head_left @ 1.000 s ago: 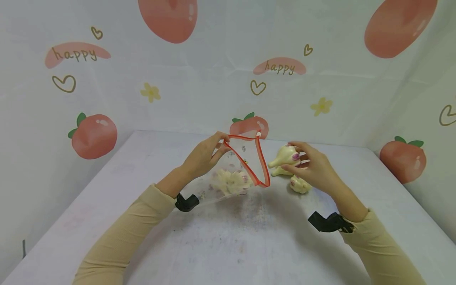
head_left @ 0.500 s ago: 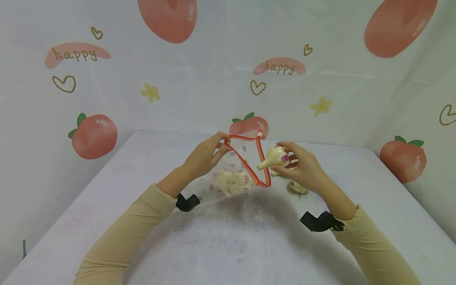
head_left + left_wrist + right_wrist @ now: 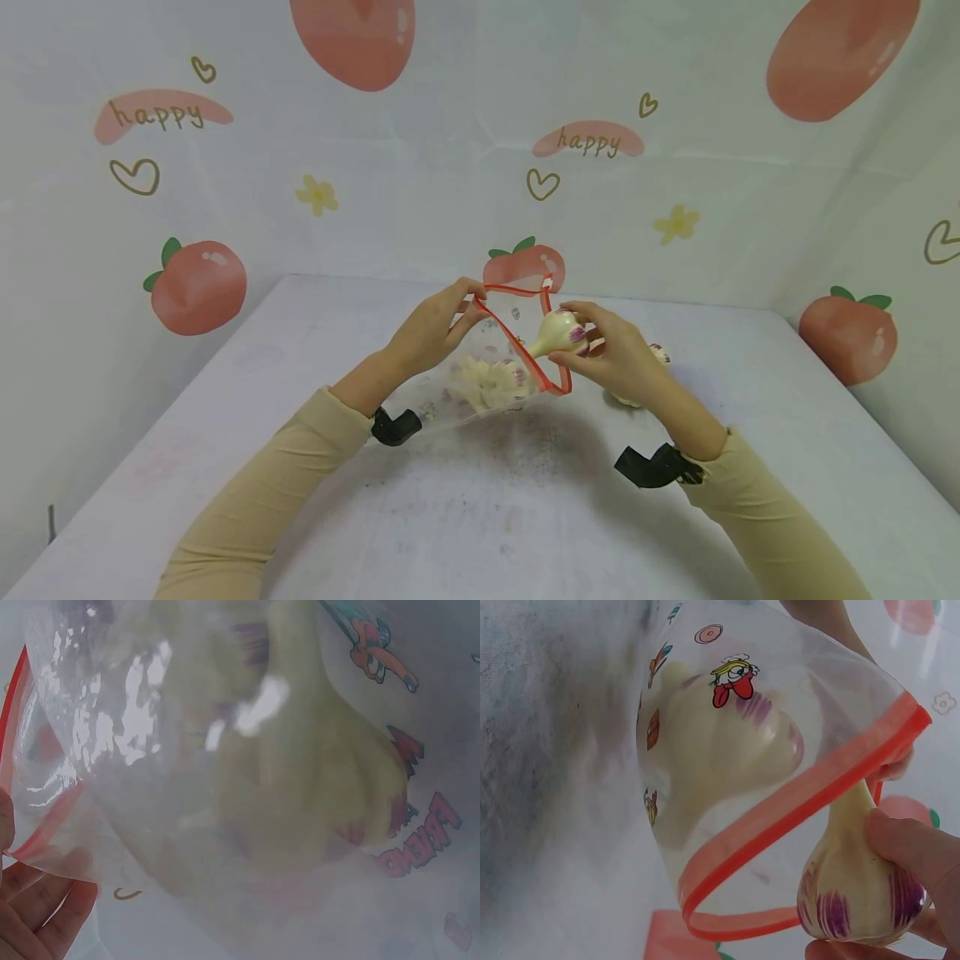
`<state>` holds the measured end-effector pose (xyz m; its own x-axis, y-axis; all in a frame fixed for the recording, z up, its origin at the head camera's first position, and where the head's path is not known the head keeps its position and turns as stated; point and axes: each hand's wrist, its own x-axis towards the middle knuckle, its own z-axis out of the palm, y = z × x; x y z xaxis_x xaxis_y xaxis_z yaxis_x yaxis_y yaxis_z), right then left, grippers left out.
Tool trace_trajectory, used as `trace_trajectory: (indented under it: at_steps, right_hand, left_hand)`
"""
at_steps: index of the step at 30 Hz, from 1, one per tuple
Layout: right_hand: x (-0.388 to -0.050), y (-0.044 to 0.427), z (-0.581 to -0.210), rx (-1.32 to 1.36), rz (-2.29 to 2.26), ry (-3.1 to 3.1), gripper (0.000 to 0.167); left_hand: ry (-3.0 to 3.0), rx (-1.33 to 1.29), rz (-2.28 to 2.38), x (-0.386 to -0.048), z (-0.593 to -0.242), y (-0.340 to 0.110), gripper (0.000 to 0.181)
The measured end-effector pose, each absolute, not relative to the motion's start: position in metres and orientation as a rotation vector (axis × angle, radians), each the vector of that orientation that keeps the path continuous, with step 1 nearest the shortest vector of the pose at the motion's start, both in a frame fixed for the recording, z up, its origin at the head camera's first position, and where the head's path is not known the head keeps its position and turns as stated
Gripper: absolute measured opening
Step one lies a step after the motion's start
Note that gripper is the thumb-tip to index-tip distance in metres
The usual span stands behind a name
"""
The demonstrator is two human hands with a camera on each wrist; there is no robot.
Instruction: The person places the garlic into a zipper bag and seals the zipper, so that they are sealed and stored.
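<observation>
The left hand (image 3: 431,327) pinched the edge of a clear plastic bag (image 3: 491,337) between thumb and fingers, and from that grip the red rim (image 3: 802,795) ran out toward the right fingers and stood apart as a gaping mouth. The right hand (image 3: 618,346) held a garlic bulb (image 3: 558,333), pale with purple streaks, its thumb on one side of the bulb and fingers on the other, spread no wider than the bulb between them. The bulb lay tilted, its neck pointing away from the right fingertips toward the left hand and reaching in behind the near edge of the rim, while its round end stayed outside, in the fingers. Below the left fingers, inside the bag, more garlic (image 3: 487,383) showed through the plastic, blurred enough that the count could not be told. Small cartoon prints (image 3: 733,680) marked the bag wall around it. Beyond the right fingers, partly hidden by that hand, one garlic piece (image 3: 660,353) showed past the knuckles and another (image 3: 624,402) peeked out beneath the palm, on the white table (image 3: 480,517). Behind both hands rose a pale backdrop (image 3: 435,183) printed with red fruit, hearts and yellow flowers.
</observation>
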<state>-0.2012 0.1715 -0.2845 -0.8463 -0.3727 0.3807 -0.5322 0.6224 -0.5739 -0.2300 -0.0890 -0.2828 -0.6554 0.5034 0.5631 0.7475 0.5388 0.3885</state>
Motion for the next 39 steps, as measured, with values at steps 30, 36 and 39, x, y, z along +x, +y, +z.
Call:
trace_trajectory:
  at_steps: [30,36,39]
  right_hand:
    - [-0.208,0.147,-0.291,0.788,1.045,-2.671,0.058]
    - [-0.209,0.144,-0.291,0.77,1.028,-2.692,0.059]
    - [-0.209,0.143,-0.292,0.759,1.029,-2.707,0.06]
  left_hand:
    - [-2.376,-1.043,-0.872,-0.23,-0.283,-0.085,0.021]
    - [-2.382,-1.046,-0.865,-0.229,-0.282,-0.085,0.022]
    - [-2.383,-1.046,-0.86,-0.229,-0.282,-0.085,0.021]
